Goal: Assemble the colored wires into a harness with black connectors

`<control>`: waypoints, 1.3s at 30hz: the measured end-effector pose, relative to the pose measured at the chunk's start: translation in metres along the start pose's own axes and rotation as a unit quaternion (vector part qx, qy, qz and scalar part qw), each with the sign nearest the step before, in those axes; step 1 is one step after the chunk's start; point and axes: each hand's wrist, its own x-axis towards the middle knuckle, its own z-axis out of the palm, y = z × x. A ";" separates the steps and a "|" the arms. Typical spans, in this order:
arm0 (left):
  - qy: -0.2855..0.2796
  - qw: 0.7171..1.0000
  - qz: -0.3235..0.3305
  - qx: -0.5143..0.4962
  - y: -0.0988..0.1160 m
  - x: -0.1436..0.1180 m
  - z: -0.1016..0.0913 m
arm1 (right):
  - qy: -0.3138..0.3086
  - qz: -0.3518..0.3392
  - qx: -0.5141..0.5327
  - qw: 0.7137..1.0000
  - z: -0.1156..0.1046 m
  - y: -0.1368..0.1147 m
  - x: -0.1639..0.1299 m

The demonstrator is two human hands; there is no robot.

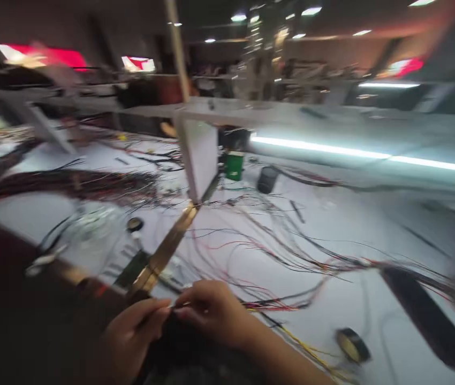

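My left hand (137,331) and my right hand (215,313) meet at the near edge of the table, fingertips almost touching. Each pinches with thumb and forefinger. What lies between the fingertips is small, dark and blurred, so I cannot make it out. Behind and beside my right hand runs a loose bundle of red and black wires (283,306), spreading right across the white table (340,224). Yellow wires (300,341) pass beside my right forearm. Just beyond the fingers, a brown strip (169,248) slants away from me.
A roll of black tape (353,345) lies at the right, near a long dark object (432,321). Another tape roll (134,224) sits at the left. An upright white divider (201,158) stands mid-table beside a green box (234,166). A lit tube (332,149) runs under the shelf.
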 end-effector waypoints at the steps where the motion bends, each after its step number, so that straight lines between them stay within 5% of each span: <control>1: -0.027 1.000 -0.009 -0.011 -0.007 -0.004 -0.002 | -0.003 0.011 0.021 1.000 0.001 0.003 0.000; 8: -0.168 0.973 -0.058 -0.149 -0.026 0.000 0.012 | -0.050 0.120 0.014 0.991 0.010 0.017 0.005; 10: -0.168 0.974 -0.038 -0.149 -0.032 0.011 0.013 | -0.032 0.141 -0.013 0.989 0.011 0.026 0.006; 14: -0.085 0.990 0.101 0.048 -0.049 0.049 0.016 | 0.018 0.220 0.001 0.975 0.008 0.048 0.010; 18: -0.121 0.946 0.167 0.250 -0.064 0.085 0.027 | 0.023 0.286 0.098 0.953 0.005 0.058 0.014; 27: -0.186 0.910 0.207 0.306 -0.061 0.110 0.031 | 0.065 0.338 0.223 0.912 0.004 0.054 0.018; 31: -0.230 0.929 0.188 0.219 -0.049 0.107 0.018 | 0.075 0.342 0.268 0.898 0.004 0.054 0.016; 35: -0.256 0.965 0.023 -0.053 -0.035 0.092 0.012 | 0.080 0.342 0.253 0.902 0.000 0.051 0.014; 39: -0.261 0.900 -0.141 -0.318 -0.030 0.071 0.020 | 0.088 0.317 0.210 0.921 -0.006 0.044 0.010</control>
